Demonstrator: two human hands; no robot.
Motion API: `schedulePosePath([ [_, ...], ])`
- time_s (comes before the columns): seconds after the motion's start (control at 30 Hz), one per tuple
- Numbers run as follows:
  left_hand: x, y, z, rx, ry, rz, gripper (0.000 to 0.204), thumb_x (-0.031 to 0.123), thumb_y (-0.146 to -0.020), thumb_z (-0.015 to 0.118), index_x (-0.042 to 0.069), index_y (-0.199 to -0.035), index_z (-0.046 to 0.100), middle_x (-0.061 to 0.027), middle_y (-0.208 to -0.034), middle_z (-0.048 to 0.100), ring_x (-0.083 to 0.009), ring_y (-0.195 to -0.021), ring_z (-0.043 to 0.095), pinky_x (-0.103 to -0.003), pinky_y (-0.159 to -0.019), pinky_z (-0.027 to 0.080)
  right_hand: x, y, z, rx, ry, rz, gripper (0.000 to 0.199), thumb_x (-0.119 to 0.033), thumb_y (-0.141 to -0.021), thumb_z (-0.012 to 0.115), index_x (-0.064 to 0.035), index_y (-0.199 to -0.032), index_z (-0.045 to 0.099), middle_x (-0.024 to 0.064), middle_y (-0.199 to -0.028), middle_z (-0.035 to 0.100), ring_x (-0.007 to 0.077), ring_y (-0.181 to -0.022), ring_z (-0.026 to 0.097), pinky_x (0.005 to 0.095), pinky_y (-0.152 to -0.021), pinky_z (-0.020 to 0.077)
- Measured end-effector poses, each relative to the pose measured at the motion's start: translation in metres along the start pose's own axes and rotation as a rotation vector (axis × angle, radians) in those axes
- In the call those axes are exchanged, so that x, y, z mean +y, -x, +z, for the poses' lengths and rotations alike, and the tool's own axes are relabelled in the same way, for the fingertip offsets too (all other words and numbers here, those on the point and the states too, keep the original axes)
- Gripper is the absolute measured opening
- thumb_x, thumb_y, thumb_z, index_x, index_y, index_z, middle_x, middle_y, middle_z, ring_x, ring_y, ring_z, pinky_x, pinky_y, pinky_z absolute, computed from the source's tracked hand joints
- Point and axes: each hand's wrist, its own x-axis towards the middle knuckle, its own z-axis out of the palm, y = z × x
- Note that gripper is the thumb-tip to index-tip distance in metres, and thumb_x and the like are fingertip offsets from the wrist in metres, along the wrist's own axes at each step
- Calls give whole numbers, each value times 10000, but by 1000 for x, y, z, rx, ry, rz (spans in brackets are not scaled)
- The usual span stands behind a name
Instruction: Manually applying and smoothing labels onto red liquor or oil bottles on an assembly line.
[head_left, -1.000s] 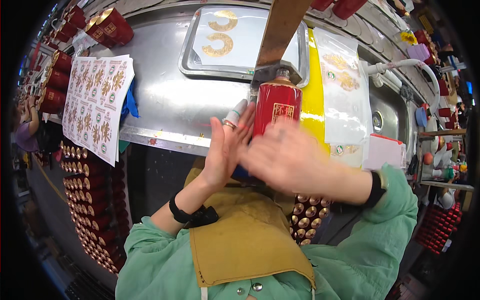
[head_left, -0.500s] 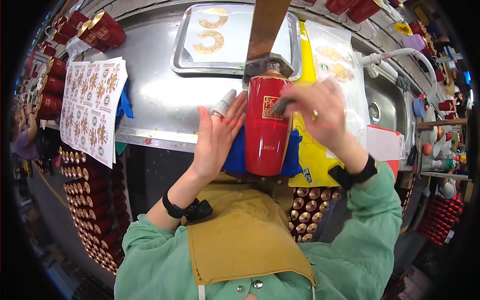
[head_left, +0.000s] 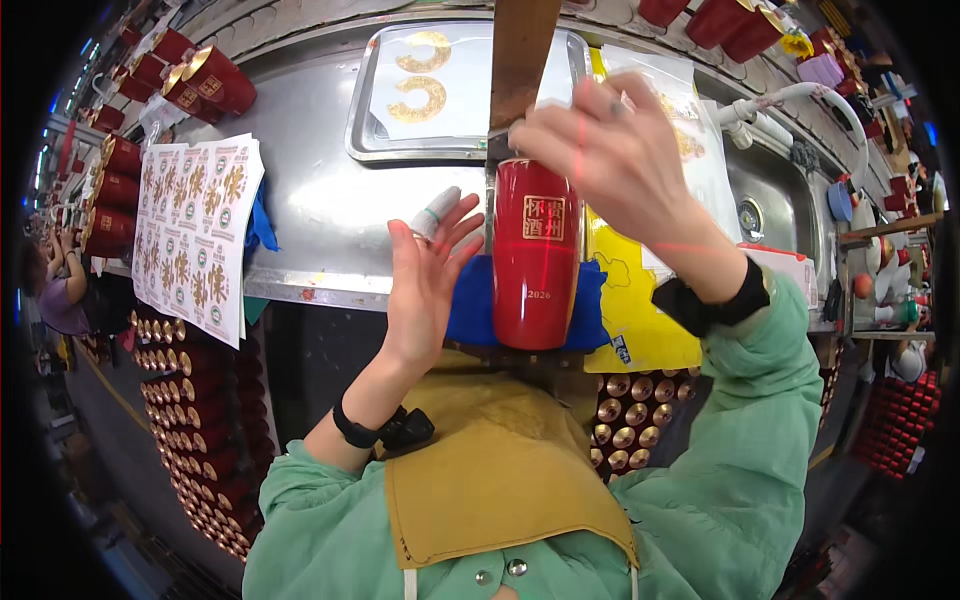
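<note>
A glossy red bottle (head_left: 535, 275) with a gold square emblem lies lengthwise in front of me over a blue cloth (head_left: 472, 310). My left hand (head_left: 425, 285) is open just left of it, palm up and fingers apart, touching nothing. One of its fingers wears a white wrap. Above the bottle's far end is my right hand (head_left: 625, 150), back up and fingers curled. It hides the bottle's neck, and whatever its fingers hold cannot be seen. Thin red light lines cross the bottle and this hand.
A metal tray (head_left: 357, 140) with two gold arc-shaped decals lies at the back. A brown upright bar (head_left: 525, 55) stands beyond the bottle. Printed decal sheets (head_left: 195, 230) lie at left, a yellow sheet (head_left: 640, 335) at right, beside a sink (head_left: 765, 190). Red cups (head_left: 222, 82) stand far left.
My right hand has moved from the emblem, where it held a small dark piece, up over the bottle's neck. My left hand has drawn slightly away from the bottle, its fingers curling a little.
</note>
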Motion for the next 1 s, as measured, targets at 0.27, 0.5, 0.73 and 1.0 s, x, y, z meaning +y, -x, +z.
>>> schedulePosePath([
  [0.27,-5,-12,2,-11,-36,-141,813,649,-1089,229,-4,-1539,408,-147,-1493,518,-245,-1330,504,-423,-1145,375,-114,90,-29,-28,-615,-26,216,-216,-815,729,-149,-1019,714,-37,-1056,706,151,-783,602,308,-682,508],
  [0.5,3,-14,19,6,-308,-84,726,599,-1090,358,1,-1468,521,-87,-1397,624,-177,-1225,589,-375,-1054,443,8,30,-49,269,-468,422,409,-214,-873,745,-85,-1242,626,121,-1111,692,289,-1025,664,400,-894,511],
  [0.73,-8,-16,59,-90,-128,-250,553,313,-912,791,-27,-1292,577,-142,-1085,716,-210,-866,729,-319,-756,601,-45,32,-91,254,-895,898,445,-280,-978,696,45,-1238,539,188,-1026,659,238,-972,637,358,-839,514],
  [1.0,6,17,96,-772,-468,12,822,261,-759,893,-58,-1403,495,-167,-1229,692,-244,-1089,708,-368,-981,549,-64,110,-175,-38,-855,956,413,-304,-997,716,-15,-1246,557,76,-910,671,148,-794,618,287,-698,493],
])
